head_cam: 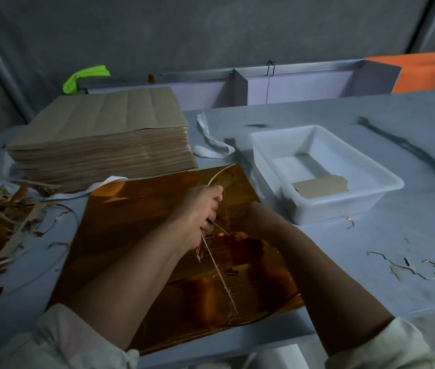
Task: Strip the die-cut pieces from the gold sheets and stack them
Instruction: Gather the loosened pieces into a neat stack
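A gold foil sheet [136, 225] lies flat in front of me, with die-cut lines showing near its middle. My left hand [200, 209] is curled into a fist over it, gripping a thin pale waste strip [220, 272]. The strip runs from the sheet's near edge up through the fist and curls out toward the far corner. My right hand [248, 213] reaches in from the right and is mostly hidden behind the left fist, so its fingers cannot be made out. A brown die-cut piece [320, 186] lies in the white tray [370, 201].
A tall stack of brown-backed sheets [104, 137] stands at the back left. Tangled gold and brown waste strips [0, 225] pile up at the left, and small scraps [410, 267] lie at the right. A white band [211, 141] lies beside the stack.
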Demonstrator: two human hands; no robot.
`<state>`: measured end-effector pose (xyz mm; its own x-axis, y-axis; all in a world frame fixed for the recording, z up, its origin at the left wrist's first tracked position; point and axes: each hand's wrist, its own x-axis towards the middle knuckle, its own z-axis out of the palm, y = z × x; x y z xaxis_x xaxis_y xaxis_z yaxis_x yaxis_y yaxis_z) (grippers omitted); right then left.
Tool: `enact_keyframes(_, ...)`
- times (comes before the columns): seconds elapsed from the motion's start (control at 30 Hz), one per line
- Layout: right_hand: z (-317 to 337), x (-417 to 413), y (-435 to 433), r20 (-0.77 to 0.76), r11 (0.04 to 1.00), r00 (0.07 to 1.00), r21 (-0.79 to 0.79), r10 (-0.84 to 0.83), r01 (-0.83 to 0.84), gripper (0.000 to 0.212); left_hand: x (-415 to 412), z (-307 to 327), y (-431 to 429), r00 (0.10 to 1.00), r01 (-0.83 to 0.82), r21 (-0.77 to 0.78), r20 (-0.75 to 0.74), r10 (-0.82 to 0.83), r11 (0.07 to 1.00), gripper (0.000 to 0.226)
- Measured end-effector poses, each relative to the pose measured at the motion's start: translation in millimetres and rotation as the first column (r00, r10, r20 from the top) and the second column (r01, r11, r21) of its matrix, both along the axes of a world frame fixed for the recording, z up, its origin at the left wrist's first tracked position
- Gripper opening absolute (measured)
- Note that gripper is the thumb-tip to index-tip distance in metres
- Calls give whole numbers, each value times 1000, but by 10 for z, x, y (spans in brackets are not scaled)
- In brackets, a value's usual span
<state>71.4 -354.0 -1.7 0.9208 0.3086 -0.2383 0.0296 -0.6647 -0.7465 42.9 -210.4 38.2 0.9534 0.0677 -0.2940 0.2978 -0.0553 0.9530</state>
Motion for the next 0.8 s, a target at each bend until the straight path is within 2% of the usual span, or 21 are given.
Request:
enact_keyframes(0.07, 1, -10, 4, -2, 1000, 1000, -5, -7, 7, 21, 9, 53, 31, 999, 17, 12, 39, -17, 1000, 20)
enact_keyframes(0.13, 38, -36, -4, -3, 997, 1000, 79, -15, 16, 19, 6, 65, 59, 999, 44, 25, 27, -45, 999, 16)
enact_keyframes(0.23, 142, -70, -47, -55, 983, 996, 165, -70, 78, 12, -11, -24, 75, 994, 52, -48, -93, -56, 997, 22)
enact_keyframes(0.33, 234, -84, -71, -145, 953, 980, 251, -136, 170, 27, -44, -112, 45, 974, 35, -138, -218, -65, 990, 13)
enact_keyframes(0.43, 329, -111, -26, -121, 913, 976, 346, -183, 214, 27, -74, -137, 29, 950, 57, -236, -287, -125, 970, 12)
enact_keyframes(0.6, 489, -162, 84, -63, 878, 980, 437, -188, 197, 30, -121, -99, -12, 921, 172, -309, -288, -264, 936, 9)
enact_keyframes(0.8, 649, -227, 117, -23, 878, 993, 465, -116, 113, 33, -139, -31, 54, 937, 140, -292, -269, -222, 946, 10)
